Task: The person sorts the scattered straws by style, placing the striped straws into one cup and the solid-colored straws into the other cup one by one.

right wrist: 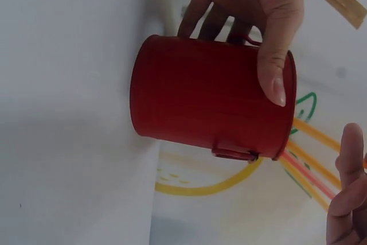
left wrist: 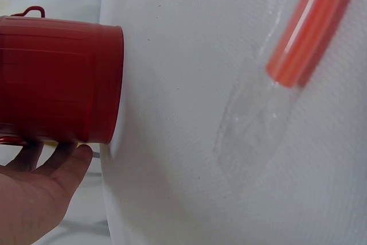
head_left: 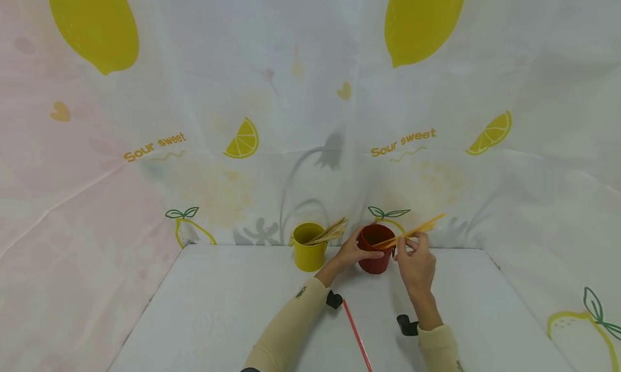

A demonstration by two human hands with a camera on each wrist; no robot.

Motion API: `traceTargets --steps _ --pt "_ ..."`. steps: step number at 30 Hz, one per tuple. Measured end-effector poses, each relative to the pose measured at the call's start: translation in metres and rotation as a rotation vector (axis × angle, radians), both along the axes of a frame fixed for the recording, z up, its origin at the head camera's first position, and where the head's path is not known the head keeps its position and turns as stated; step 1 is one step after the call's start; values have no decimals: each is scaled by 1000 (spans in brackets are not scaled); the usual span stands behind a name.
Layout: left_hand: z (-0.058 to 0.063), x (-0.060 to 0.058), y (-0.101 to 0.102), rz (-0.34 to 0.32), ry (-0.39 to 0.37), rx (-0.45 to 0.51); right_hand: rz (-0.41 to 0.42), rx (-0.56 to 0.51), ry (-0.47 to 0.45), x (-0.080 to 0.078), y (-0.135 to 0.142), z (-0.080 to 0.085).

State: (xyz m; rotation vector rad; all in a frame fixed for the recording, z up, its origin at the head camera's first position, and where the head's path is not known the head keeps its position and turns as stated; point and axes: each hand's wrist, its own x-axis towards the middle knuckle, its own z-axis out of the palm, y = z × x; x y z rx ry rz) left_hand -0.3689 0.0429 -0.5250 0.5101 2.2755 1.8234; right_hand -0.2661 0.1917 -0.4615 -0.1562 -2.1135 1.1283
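Note:
A small red metal bucket (head_left: 374, 266) stands upright at the back of the white table. My left hand (head_left: 349, 252) grips it from the left, its thumb lying across the front near the rim and its fingers around the far side. Several orange and yellow drinking straws (head_left: 429, 224) lean out of the bucket's mouth to the right. At their outer part, my right hand (head_left: 417, 264) pinches them with bent fingers. The right wrist view shows a pinkish-red straw (right wrist: 309, 175) among them. How far the straws reach down inside the bucket is hidden.
Left of the red bucket stands a yellow bucket (head_left: 309, 260) holding several tan, straw-like sticks (head_left: 335, 232). A single red straw in a clear wrapper (head_left: 356, 331) lies on the table (head_left: 208, 307) between my forearms. A lemon-printed cloth (head_left: 301, 102) hangs right behind the table.

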Motion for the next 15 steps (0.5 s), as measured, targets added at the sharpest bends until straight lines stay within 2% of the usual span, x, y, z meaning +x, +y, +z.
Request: traceTargets --steps 15 --pt "-2 -1 0 -5 17 3 23 46 -94 -9 -5 -23"
